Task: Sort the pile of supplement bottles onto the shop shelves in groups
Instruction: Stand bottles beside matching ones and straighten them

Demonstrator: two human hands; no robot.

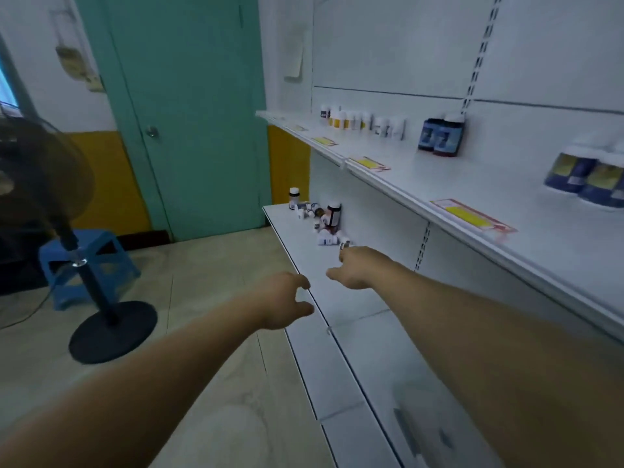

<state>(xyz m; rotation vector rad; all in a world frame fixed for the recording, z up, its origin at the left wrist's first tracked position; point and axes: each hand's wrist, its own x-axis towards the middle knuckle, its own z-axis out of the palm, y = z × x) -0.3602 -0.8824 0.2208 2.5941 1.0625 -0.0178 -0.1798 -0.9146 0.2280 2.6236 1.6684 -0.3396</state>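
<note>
A pile of small supplement bottles (pixel 320 219) lies at the far left end of the lower white shelf (pixel 341 298), some upright, most tipped over. My right hand (pixel 358 268) stretches over that shelf with straight fingers, its fingertips at a small white bottle (pixel 344 245) on the near edge of the pile. My left hand (pixel 287 300) hovers at the shelf's front edge with loosely curled fingers and holds nothing. On the upper shelf (pixel 422 177) stand grouped bottles: small white and yellow ones (pixel 341 119), white ones (pixel 388 126), dark blue ones (pixel 439 136) and blue-yellow ones (pixel 587 177).
Price tags (pixel 472 214) line the upper shelf's front edge. A standing fan (pixel 101 312) and a blue plastic stool (pixel 101 258) are on the tiled floor to the left. A teal door (pixel 189 113) is behind them.
</note>
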